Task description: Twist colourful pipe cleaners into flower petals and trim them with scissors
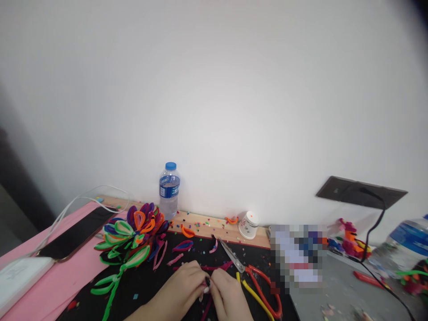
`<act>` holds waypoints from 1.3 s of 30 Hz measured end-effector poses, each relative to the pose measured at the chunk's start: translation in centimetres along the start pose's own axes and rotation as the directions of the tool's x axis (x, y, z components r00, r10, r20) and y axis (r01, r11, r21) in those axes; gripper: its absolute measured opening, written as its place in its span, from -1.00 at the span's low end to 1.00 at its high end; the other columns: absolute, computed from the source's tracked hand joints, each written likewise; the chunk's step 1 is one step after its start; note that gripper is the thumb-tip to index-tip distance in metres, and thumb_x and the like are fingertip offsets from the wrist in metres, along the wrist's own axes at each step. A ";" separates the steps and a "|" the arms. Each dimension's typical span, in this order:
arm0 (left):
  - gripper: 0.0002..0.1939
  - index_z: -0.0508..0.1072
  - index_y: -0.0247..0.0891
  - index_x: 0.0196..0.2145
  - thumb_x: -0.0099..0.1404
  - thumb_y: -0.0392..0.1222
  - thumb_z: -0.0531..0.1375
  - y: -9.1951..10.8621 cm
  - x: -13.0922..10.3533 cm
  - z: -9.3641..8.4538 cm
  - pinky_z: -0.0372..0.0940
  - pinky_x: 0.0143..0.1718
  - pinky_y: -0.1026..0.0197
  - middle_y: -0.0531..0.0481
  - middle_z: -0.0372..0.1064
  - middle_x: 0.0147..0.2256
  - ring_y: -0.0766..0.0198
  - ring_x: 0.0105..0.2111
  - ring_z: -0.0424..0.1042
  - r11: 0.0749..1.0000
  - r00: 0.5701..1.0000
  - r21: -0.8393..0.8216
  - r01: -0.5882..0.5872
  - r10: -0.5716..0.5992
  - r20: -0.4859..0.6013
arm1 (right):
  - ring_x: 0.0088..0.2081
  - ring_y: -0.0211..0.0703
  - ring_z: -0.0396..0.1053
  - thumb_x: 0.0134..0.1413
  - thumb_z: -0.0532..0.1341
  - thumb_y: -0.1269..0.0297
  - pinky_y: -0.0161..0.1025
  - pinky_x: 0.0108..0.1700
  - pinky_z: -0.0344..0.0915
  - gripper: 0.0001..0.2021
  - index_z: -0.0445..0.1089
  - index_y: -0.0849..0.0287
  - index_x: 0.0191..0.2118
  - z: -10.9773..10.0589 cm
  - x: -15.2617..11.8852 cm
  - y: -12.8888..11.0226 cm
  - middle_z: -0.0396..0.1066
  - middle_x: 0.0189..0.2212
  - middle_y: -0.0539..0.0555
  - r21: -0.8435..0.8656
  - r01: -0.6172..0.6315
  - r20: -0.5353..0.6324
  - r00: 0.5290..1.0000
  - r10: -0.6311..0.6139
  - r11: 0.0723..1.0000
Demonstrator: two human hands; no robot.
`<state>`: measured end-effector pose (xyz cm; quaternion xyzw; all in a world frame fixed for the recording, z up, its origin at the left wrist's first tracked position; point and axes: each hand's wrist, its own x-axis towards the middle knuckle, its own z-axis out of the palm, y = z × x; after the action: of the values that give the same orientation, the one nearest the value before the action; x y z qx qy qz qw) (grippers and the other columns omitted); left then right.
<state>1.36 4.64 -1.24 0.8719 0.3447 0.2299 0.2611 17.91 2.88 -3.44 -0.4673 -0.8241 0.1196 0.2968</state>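
Observation:
Both hands meet low in the middle of the head view, fingertips pressed together. My left hand [183, 287] comes in from the lower left with its fingers pinched. Against it, my right hand [228, 292] is also closed at the fingertips. A small dark and pale bit shows between them, too small to name. Dark magenta fuzzy strips [214, 268] lie behind and below the fingers. To the right are orange-handled scissors [245, 269] with open blades, beside a yellow strip [257, 296]. A multicoloured fuzzy flower [133, 236] with a green stem lies to the left.
A water bottle [169, 191] and an upturned paper cup [248, 225] stand by the wall. A phone [76, 234] and white power bank [25, 281] rest on pink sheet at left. At right are a grey surface [337, 290], black cable [368, 236] and another bottle [406, 243].

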 end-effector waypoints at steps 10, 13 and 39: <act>-0.72 0.24 -0.27 -0.57 0.25 -0.43 -0.05 -0.6 -0.2 0.7 0.10 -0.31 0.29 0.06 0.27 -0.51 0.32 -0.39 0.23 0.991 0.994 0.101 -0.089 0.095 -0.056 | -0.59 -0.28 0.24 0.13 -0.11 0.37 -0.42 -0.54 0.08 -0.78 0.07 0.15 -0.53 0.0 -0.1 -0.1 0.29 -0.60 0.01 -0.063 -0.053 0.062 0.996 0.057 0.997; -0.75 0.24 -0.27 -0.56 0.23 -0.43 -0.04 -0.8 -0.3 0.9 0.06 -0.37 0.27 0.06 0.28 -0.52 0.30 -0.41 0.22 0.975 0.984 0.171 -0.143 0.158 -0.077 | -0.61 -0.27 0.26 0.12 -0.11 0.38 -0.40 -0.56 0.04 -0.78 0.10 0.16 -0.53 0.0 0.0 -0.4 0.33 -0.62 0.03 -0.096 -0.061 0.066 0.996 0.068 0.993; -0.61 0.25 -0.29 -0.68 0.29 -0.25 -0.05 0.3 -0.1 0.1 0.11 -0.38 0.39 0.09 0.24 -0.61 0.37 -0.49 0.26 0.955 0.997 -0.285 0.078 -0.069 0.040 | -0.60 -0.25 0.24 0.21 -0.17 0.15 -0.38 -0.52 0.18 -0.63 0.24 0.13 -0.48 -0.1 -0.5 -1.5 0.26 -0.65 -0.01 0.130 -0.065 -0.219 0.971 0.092 0.989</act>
<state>1.55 4.34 -1.15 0.8149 0.3359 0.2544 0.3979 17.15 1.63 -2.86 -0.4911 -0.7574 0.1277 0.4108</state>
